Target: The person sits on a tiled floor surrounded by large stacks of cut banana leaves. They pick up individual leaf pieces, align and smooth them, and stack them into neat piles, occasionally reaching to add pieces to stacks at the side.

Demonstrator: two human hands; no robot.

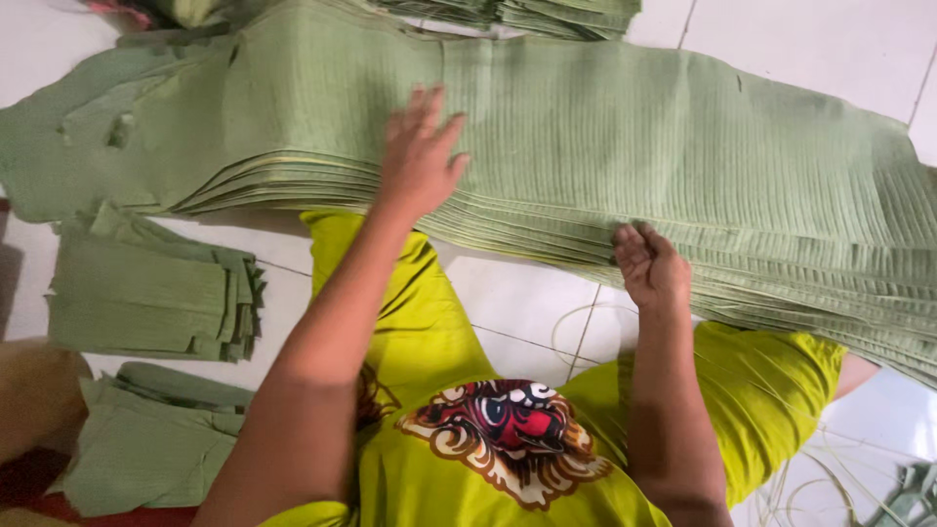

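Note:
A long, thick stack of green ribbed fabric pieces [625,127] lies across the white tiled floor in front of me. My left hand [420,151] rests flat on top of the stack near its front edge, fingers spread. Further right, my right hand [649,263] sits at the front edge of the stack, its fingers curled under the upper layers and pinching them. My yellow-green shirt with a red mask print [508,429] fills the lower middle of the view.
A small folded pile of the same green fabric [146,293] lies at the left, with another loose pile [146,444] below it. More stacked green pieces [527,15] sit at the far top. Thin strings [830,478] trail on the tiles at lower right.

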